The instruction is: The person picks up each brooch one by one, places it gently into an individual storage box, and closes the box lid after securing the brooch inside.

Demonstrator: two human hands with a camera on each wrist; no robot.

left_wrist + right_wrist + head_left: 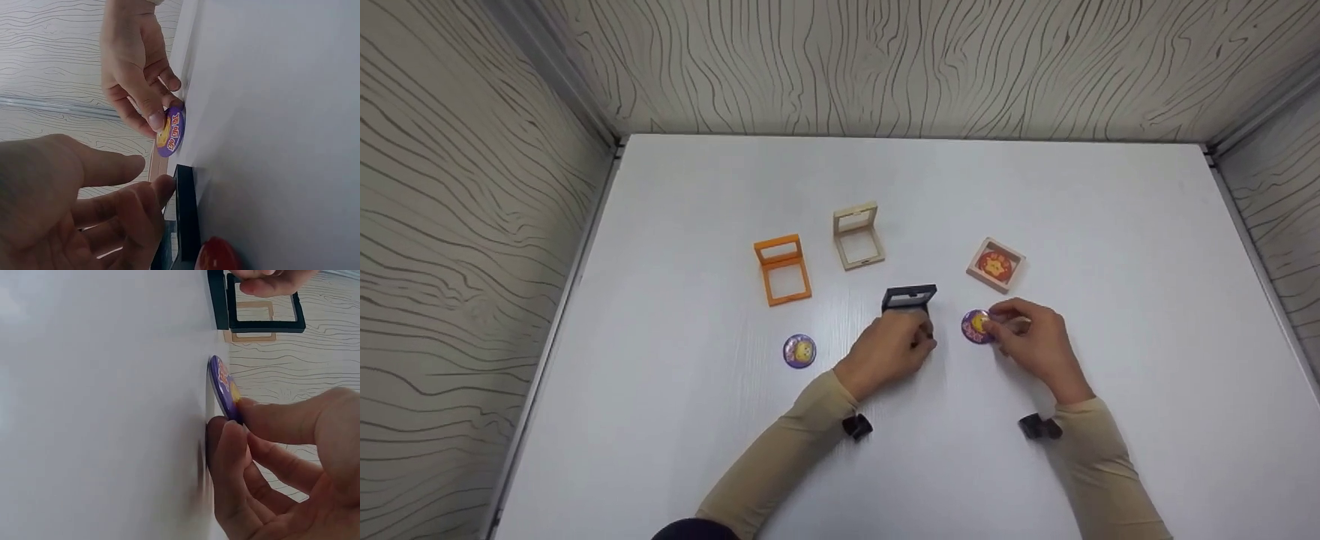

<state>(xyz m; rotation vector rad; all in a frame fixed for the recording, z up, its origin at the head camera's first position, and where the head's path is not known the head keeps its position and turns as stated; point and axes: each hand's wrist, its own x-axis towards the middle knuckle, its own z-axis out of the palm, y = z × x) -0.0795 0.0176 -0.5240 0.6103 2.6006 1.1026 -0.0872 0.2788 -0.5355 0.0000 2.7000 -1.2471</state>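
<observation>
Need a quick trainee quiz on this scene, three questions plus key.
1. Which hand pinches a purple badge?
2. True or false: in the head view, the orange frame stands to the left of the beige frame.
3. Fill in the blank: the red-and-yellow badge lies inside the ____ frame.

Key:
1. The right hand.
2. True.
3. Pink: it lies in the pink frame.

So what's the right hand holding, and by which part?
The right hand pinches the purple badge by its edge, on the right side as the head view shows it.
</observation>
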